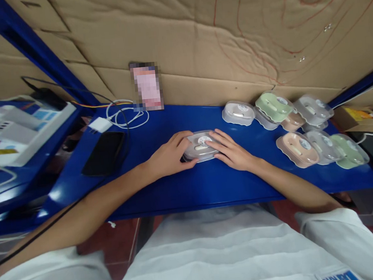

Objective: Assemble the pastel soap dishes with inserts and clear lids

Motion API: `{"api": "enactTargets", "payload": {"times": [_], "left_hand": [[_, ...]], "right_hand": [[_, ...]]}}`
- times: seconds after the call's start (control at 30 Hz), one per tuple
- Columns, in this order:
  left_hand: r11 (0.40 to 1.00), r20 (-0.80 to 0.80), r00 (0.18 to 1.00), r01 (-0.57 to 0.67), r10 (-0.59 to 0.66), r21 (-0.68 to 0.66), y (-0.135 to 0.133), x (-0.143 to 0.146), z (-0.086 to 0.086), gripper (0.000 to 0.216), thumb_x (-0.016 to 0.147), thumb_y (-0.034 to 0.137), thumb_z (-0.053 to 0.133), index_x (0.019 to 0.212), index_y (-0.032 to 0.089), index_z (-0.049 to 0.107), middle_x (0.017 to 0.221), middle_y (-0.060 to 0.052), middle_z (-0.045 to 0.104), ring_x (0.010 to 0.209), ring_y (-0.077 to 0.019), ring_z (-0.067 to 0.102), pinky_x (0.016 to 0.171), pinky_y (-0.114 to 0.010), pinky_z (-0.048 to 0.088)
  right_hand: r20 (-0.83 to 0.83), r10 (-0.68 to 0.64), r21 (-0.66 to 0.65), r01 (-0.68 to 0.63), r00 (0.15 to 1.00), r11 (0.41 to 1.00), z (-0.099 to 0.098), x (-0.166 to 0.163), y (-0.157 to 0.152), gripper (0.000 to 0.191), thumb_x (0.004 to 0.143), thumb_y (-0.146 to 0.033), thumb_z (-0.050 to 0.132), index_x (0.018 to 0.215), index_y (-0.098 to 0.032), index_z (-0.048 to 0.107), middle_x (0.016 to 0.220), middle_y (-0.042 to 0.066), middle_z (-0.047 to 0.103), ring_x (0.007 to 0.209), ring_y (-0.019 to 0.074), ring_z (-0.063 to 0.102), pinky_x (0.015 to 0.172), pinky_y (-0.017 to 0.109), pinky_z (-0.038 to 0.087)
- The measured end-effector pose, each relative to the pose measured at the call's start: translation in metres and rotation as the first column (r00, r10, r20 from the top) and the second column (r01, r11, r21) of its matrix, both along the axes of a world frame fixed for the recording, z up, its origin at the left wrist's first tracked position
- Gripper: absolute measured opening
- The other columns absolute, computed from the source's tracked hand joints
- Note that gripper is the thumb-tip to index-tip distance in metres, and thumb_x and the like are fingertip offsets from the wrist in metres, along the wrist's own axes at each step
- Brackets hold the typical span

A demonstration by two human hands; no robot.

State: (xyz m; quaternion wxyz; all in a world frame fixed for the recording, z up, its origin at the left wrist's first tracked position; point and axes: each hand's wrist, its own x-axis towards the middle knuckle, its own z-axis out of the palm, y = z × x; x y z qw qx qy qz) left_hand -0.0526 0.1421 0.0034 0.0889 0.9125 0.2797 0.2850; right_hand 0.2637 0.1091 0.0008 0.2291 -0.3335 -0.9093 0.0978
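A grey plastic box with a clear lid [200, 147] and a round label lies on the blue table in front of me. My left hand [174, 154] grips its left end, thumb at the near side and fingers over the far side. My right hand [231, 150] rests on the right end, its fingers spread over the lid and the label. Both hands touch the box, which sits flat on the table. What is inside the box cannot be made out.
Several similar boxes in grey, green [275, 106] and peach [297, 149] stand at the right, some stacked. To the left lie a black phone-like slab [104, 153], a white charger [100, 125] and a coiled cable. A blurred-out upright item [148, 86] leans on the cardboard wall [177, 36].
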Motion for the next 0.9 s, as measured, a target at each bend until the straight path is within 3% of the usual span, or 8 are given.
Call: {"api": "enactTargets", "payload": {"times": [0.17,0.4,0.9], "left_hand": [[0.999,0.021,1.0,0.016,-0.016,-0.03,0.007,-0.002,-0.004,0.042,0.099,0.049,0.072,0.123,0.018,0.057,0.15,-0.019,0.058,0.136,-0.033,0.066,0.112,-0.048,0.061],[0.995,-0.089,0.994,0.063,-0.056,0.082,0.014,-0.004,-0.008,0.05,0.103,0.042,0.069,0.148,0.021,0.059,0.158,-0.021,0.052,0.149,-0.0401,0.055,0.12,-0.061,0.053],[0.998,-0.074,0.996,0.043,-0.038,0.054,0.014,-0.002,-0.01,0.054,0.109,0.049,0.061,0.156,0.022,0.054,0.163,-0.022,0.048,0.155,-0.04,0.048,0.122,-0.063,0.051]], "right_hand": [[-0.052,-0.044,0.031,0.046,0.998,0.998,-0.002,-0.003,0.001,0.058,0.114,-0.039,0.052,0.171,-0.036,0.042,0.179,0.008,0.038,0.169,0.0318,0.028,0.134,0.064,0.036],[-0.036,-0.008,0.051,0.009,0.999,0.999,-0.004,-0.001,0.004,0.062,0.112,-0.034,0.057,0.171,-0.041,0.039,0.181,0.003,0.034,0.17,0.0317,0.022,0.133,0.066,0.036],[-0.12,-0.03,-0.03,0.026,0.992,0.999,-0.007,0.005,0.015,0.061,0.112,-0.044,0.058,0.171,-0.039,0.041,0.182,0.003,0.029,0.169,0.0298,0.027,0.136,0.061,0.032]]}}
